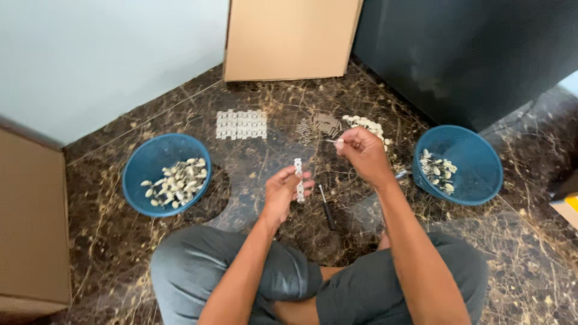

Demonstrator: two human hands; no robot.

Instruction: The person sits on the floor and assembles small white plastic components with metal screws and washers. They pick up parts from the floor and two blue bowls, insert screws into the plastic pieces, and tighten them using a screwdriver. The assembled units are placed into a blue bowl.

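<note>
Two hands work above the marble floor (253,180): your left hand (283,192) grips a white plastic strip (298,179) upright so its end is reachable, while your right hand (361,150) pinches a small metal pin (332,141) beside it.

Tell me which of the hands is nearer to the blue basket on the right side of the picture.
Right. The right hand is raised just beside that blue basket, pinching a small pin, while the left hand holds a white strip farther away, toward the middle.
</note>
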